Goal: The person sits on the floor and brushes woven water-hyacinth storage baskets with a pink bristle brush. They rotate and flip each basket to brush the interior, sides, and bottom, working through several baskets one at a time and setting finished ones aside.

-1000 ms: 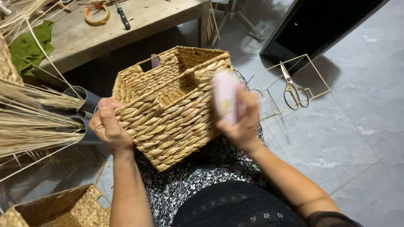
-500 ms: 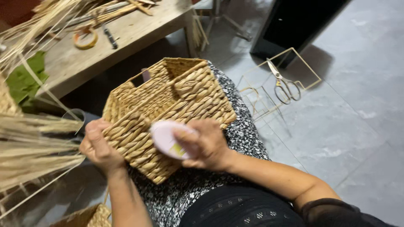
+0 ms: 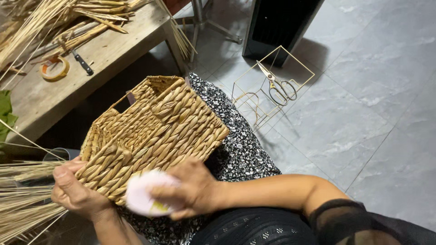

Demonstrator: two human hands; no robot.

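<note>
At the far left, bundles of dry straw (image 3: 20, 199) fanned out beside the person's knee, and above them a wooden workbench (image 3: 41, 100) carried more reeds, a roll of tape (image 3: 54, 68) and a small dark-handled knife (image 3: 82, 62). The left hand (image 3: 75, 190) gripped the near lower corner of the woven basket (image 3: 156, 124), thumb curled over the rim and fingers wrapped beneath, steadying it. The basket lay tilted on the person's lap, resting on the black-and-white patterned skirt (image 3: 236, 140), its open mouth turned towards the bench. The right hand (image 3: 193, 188) closed around a pale pink rounded object (image 3: 143, 195), pressed flat against the basket's braided side near the corner; it was blurred, so it may have been a brush or a sanding pad. The work in hand looked like rubbing or cleaning the finished weave. The next stroke would call for a firm hold from the left hand and even pressure across the braids. Farther right, a gold wire frame (image 3: 272, 86) stood on the grey tile floor (image 3: 363, 118) with scissors (image 3: 277, 86) resting on it.
</note>
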